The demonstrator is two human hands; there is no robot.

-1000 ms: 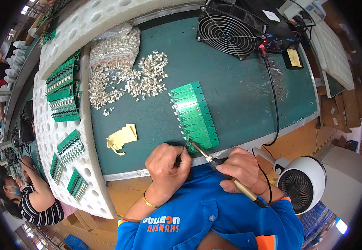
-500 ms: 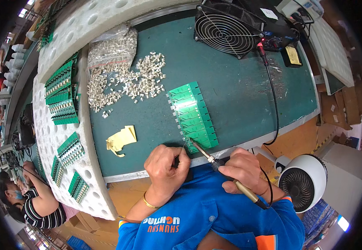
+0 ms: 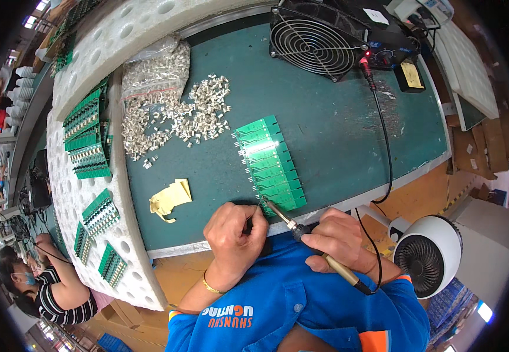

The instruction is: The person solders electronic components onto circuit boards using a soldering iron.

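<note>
A long green circuit-board panel (image 3: 272,167), pale connectors (image 3: 243,161) along its left edge, lies on the dark-green worktop (image 3: 336,152); a gold-and-black soldering iron (image 3: 301,232) slants, metal tip at the panel's near end.

From afar I see a green-topped workbench (image 3: 336,141) edged in pale metal. Orange-tan floor (image 3: 420,190) shows along its near side. Right of it I make out brown cardboard (image 3: 471,149); off its near right corner, a white fan (image 3: 451,246) and, farther out, bright light (image 3: 485,312).
</note>
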